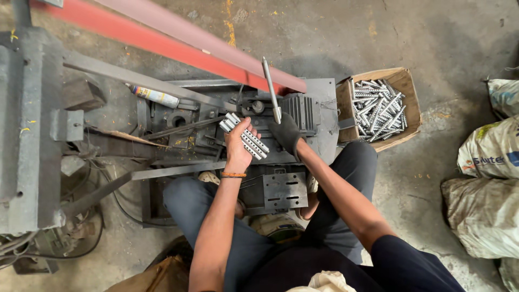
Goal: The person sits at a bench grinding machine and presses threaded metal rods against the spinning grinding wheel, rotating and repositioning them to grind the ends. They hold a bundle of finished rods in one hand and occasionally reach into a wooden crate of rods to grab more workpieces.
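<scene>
The left hand was up over the middle of the grey machine, fingers clamped around a bundle of ribbed metal rods that fanned out diagonally from the fist, both ends sticking clear of the grip. An orange band sat on that wrist. Just beside it, the right hand, in a dark glove, had its fingers wrapped tight round the lower end of a metal lever that stood almost upright above the machine's black ribbed block. The two hands were near each other but apart. To the right of the machine, on the concrete floor, a cardboard box lay open with more of the same silvery rods heaped inside. A long red beam ran slantwise behind the lever. A tube lay on the machine's left part. Full sacks were stacked at the far right, well apart from the hands. The person sat with knees spread around the machine base.
</scene>
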